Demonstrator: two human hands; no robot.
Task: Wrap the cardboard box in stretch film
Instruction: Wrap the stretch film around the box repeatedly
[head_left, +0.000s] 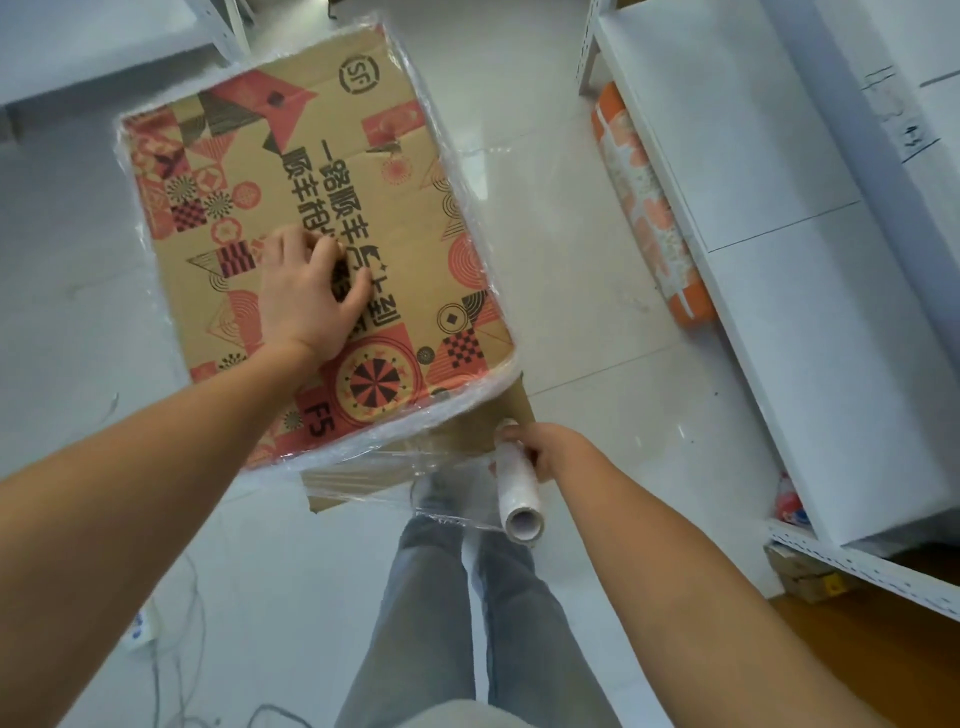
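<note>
A brown cardboard box (332, 156) with red and black printed patterns stands on the floor in front of me, its top face toward the camera. Bunched stretch film runs around its edges. My left hand (306, 288) rests on the top face with the fingers bent against the cardboard. My right hand (550, 449) grips a white roll of stretch film (517, 491) beside the box's near right corner. A clear sheet of film stretches from the roll across the box's near side.
White metal shelving (779, 218) runs along the right, with an orange patterned roll (644, 208) lying under it. Another white shelf (104, 47) sits at the upper left. My legs in grey trousers (452, 597) stand just behind the box. Thin cables (171, 639) lie on the tiled floor at lower left.
</note>
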